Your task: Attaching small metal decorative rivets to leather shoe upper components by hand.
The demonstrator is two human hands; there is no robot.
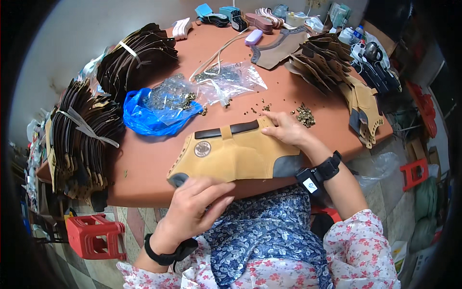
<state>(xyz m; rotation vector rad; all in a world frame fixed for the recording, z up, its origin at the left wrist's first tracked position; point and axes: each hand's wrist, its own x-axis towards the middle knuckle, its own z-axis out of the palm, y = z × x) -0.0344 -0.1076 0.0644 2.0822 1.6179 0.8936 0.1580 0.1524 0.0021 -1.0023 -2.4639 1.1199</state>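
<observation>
The tan leather piece [250, 153] is at the near edge of the brown surface [144, 168], its face toward the wearer. The right hand [284, 129] is clamped on its upper right corner, thumb on the face and fingers largely hidden behind. The left hand [198, 200] is apart from the right, by the lower left edge, fingers loosely bent and thumb clear of them; from where I stand, contact with the piece cannot be told. In my judgement the piece is light, pliable but with some body, not slippery and hardly fragile, though its face may scuff or crease. The upper corners and side edges should give the firmest hold. Its finish looks matte, with a raised centre seam, a smooth dark strip [210, 133] passing under a tan loop [226, 132], a round stamp [202, 149], grey corner patches [287, 166] and holes down the left side. Small brassy metal bits [305, 115] lie loose beyond; a thin, crumpled blue bag [144, 119] is near.
</observation>
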